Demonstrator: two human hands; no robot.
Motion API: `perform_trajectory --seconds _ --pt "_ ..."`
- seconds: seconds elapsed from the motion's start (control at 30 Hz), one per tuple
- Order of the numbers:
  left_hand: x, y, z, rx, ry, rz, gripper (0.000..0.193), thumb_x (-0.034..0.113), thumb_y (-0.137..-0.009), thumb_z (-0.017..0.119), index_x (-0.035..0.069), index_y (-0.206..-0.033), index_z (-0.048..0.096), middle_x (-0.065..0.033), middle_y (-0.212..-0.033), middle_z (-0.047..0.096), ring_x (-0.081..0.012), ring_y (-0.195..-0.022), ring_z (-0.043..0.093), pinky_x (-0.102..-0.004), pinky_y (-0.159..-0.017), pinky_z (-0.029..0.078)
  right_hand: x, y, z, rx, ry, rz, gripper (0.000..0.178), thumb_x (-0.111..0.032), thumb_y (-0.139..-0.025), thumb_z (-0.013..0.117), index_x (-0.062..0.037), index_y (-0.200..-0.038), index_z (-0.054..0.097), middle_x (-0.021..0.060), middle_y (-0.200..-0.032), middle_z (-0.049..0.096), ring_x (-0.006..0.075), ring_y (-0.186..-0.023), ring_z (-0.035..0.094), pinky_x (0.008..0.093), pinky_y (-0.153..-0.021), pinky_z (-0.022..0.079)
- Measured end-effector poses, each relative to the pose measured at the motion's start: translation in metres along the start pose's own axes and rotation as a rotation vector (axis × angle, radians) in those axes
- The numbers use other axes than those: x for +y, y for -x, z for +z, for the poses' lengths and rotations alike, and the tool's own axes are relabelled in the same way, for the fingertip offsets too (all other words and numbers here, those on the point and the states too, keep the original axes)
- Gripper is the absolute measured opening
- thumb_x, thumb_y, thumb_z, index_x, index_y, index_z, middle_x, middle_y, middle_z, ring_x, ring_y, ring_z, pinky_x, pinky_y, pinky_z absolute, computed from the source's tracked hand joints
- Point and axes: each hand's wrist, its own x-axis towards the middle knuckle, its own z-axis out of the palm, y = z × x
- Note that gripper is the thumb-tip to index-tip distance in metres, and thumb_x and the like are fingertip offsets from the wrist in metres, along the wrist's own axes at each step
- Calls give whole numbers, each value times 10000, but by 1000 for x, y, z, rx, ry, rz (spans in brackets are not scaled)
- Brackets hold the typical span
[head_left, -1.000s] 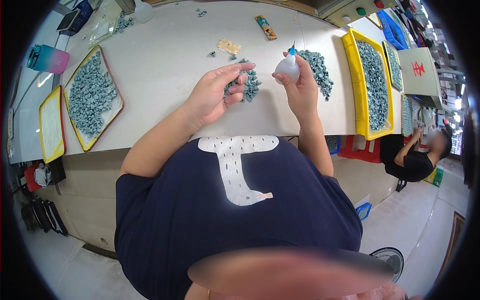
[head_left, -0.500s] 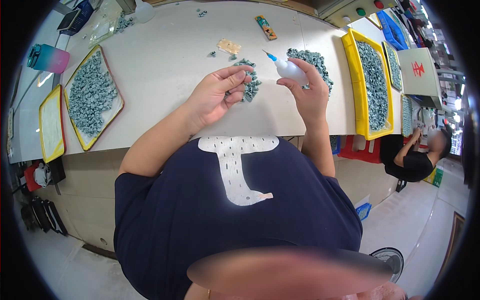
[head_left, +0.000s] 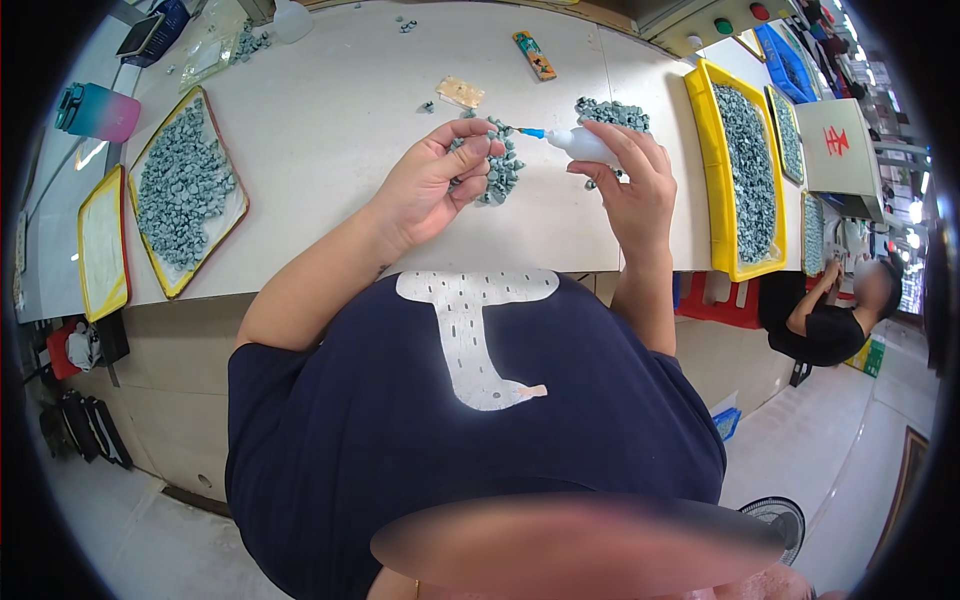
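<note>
My right hand grips a white squeeze bottle lying nearly level, its blue needle tip pointing left. My left hand is closed in a pinch, thumb against forefinger. Whatever it holds is too small to make out against the stones behind. The needle's end is close to those fingertips; whether they touch I cannot tell. Beneath and beside the left fingers lies a pile of small grey-green stone-like pieces. A second pile of the same pieces is partly hidden behind the bottle and right hand.
At left are a tray of pieces, another shallow tray and a teal-pink bottle. A yellow bin full of pieces stands at right. Farther back lie a tan patch and an orange-green packet. A co-worker sits far right.
My right hand has tipped the squeeze bottle closer to level, and its needle has come down toward my left fingertips. My left hand has hardly moved.
</note>
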Motion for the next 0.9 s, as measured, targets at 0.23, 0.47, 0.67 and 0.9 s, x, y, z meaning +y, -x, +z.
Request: perform_trajectory --seconds 0.23,0.47,0.67,0.9 --pt "0 0 -2 -34 34 0 166 123 -921 617 52 -1062 567 -69 -949 585 -63 -636 383 -191 -527 330 -5 -5 -1 2 82 -70 410 -125 -626 808 -103 -1020 697 55 -937 694 216 -853 632 330 -749 434" --pt "1 0 -1 -87 13 -40 131 192 -978 524 74 -922 539 -29 -865 556 -65 -616 358 -199 -525 305 -8 -9 -6 24 109 -113 404 -128 -620 802 -109 -1011 698 43 -923 692 208 -831 630 327 -756 422" --pt "3 3 2 -108 -10 -64 184 201 -1002 469 71 -878 510 -9 -790 512 -59 -593 318 -199 -510 269 -12 -10 -7 27 132 -134 402 -113 -610 794 -127 -1001 702 27 -904 686 198 -834 627 327 -761 421" --pt "1 4 4 -76 -86 -41 195 212 -999 483 54 -891 523 -1 -765 506 -46 -555 305 -193 -484 253 -15 -13 -10 40 213 -187 374 -127 -610 787 -149 -975 710 -18 -894 683 182 -850 624 319 -786 412"
